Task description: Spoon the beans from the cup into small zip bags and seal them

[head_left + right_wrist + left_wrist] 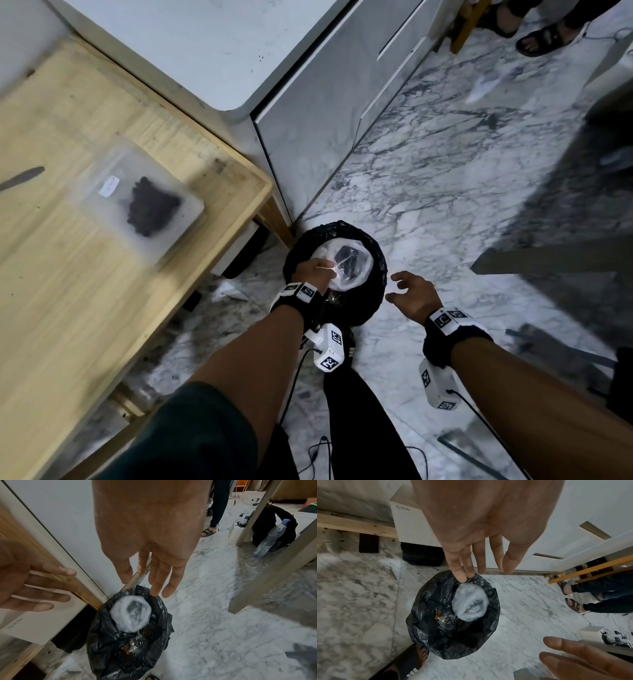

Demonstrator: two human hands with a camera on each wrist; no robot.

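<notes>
Both hands hang over a round bin lined with a crinkled black plastic bag [436,635] that stands on the grey-veined white marble floor [462,192], just beside the corner of the pale wooden bench [102,308]. A clear, thin plastic cup [470,603], blurred in every view, sits in the mouth of the bin. In the head view the left hand [310,270] overlaps the near rim of the cup; in the left wrist view its fingers [459,573] point down, straight and slightly spread, with their tips at the edge of the black liner just above the cup. Whether a fingertip touches the cup cannot be told. The right hand [412,296] is beside the bin on its right, fingers loosely spread and holding nothing.

Inside the liner, below the cup, lie brown bits and scraps of clear film [130,647].

On the bench, well apart from the hands, a small clear zip bag [144,202] lies flat with a dark heap of beans [150,205] inside and a small white label. A dark, narrow spoon-like utensil [22,178] lies near the bench's left edge, too blurred to name for certain.
</notes>
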